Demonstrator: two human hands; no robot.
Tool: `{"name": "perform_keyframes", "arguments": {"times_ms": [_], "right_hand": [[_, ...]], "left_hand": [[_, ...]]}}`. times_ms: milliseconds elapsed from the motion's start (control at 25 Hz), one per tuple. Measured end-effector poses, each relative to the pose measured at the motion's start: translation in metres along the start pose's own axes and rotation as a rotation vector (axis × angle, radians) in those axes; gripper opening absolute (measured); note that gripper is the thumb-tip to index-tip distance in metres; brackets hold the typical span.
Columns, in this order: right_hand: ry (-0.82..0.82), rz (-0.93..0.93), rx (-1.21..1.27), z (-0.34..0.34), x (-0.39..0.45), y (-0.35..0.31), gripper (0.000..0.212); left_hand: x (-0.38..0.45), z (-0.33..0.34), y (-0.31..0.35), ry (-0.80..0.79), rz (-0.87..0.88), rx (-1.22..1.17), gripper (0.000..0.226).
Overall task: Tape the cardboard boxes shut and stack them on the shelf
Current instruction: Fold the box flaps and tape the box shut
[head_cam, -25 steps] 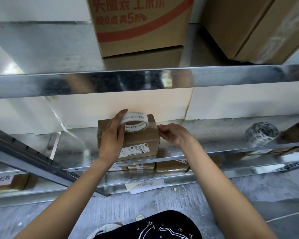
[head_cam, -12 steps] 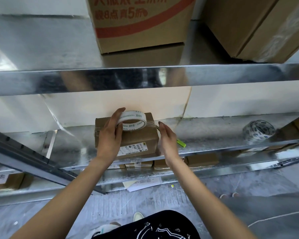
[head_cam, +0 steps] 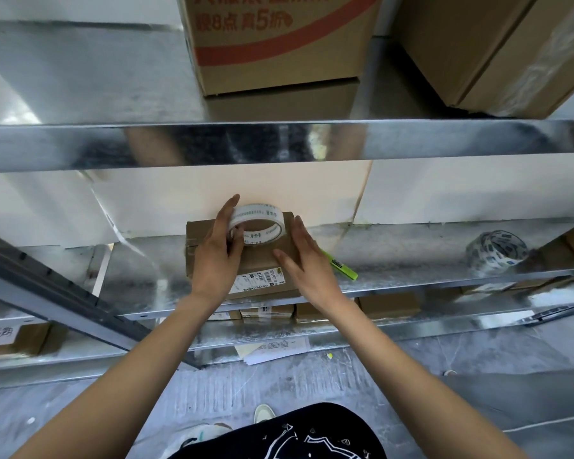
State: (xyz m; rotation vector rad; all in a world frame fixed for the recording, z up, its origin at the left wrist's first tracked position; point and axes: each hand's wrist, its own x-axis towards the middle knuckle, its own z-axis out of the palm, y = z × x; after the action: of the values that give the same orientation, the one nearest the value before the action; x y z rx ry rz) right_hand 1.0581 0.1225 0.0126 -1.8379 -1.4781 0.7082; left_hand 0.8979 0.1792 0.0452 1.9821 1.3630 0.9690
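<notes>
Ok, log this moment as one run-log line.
step: taping small box | left hand: grips tape roll | right hand: flat on box | place: middle shelf

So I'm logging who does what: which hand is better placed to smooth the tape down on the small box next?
Probably the right hand: it lies flat and free on the small box. The left hand is occupied gripping the tape roll on top.

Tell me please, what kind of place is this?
Probably a warehouse or parcel packing room. Bare metal shelves hold cardboard boxes, large ones on the upper level and small labelled parcels below. The left hand holds a tape roll on a box.
</notes>
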Motion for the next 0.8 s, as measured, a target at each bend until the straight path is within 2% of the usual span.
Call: {"name": "perform_keyframes", "arguments": {"times_ms": [80, 240, 360, 480, 560, 600, 680, 800], "right_hand": [[0.008, -0.087, -0.203, -0.004, 0.0, -0.002, 0.068], [0.007, -0.093, -0.506, -0.007, 0.001, 0.003, 0.078], [0.009, -0.092, -0.595, -0.006, 0.001, 0.002, 0.081], [0.004, -0.082, -0.619, -0.008, 0.003, 0.0, 0.084], [-0.007, -0.092, -0.62, -0.008, 0.003, -0.001, 0.085], [-0.009, -0.095, -0.63, -0.007, 0.003, -0.002, 0.086], [-0.014, -0.083, -0.673, -0.008, 0.002, -0.004, 0.087], [-0.005, -0.078, -0.773, -0.006, 0.001, -0.015, 0.092]], "left_hand": [[0.003, 0.007, -0.002, 0.011, -0.042, -0.002, 0.041], [0.013, 0.005, -0.006, -0.038, -0.046, 0.156, 0.015], [0.005, -0.006, 0.0, -0.03, 0.034, 0.363, 0.018], [0.004, -0.033, -0.006, 0.078, 0.023, 0.343, 0.023], [0.004, -0.051, -0.017, 0.013, 0.057, 0.373, 0.031], [0.003, -0.054, -0.021, -0.015, 0.061, 0.352, 0.036], [0.001, -0.047, -0.018, 0.033, -0.004, 0.195, 0.046], [-0.001, -0.031, -0.011, 0.136, -0.124, 0.131, 0.043]]}}
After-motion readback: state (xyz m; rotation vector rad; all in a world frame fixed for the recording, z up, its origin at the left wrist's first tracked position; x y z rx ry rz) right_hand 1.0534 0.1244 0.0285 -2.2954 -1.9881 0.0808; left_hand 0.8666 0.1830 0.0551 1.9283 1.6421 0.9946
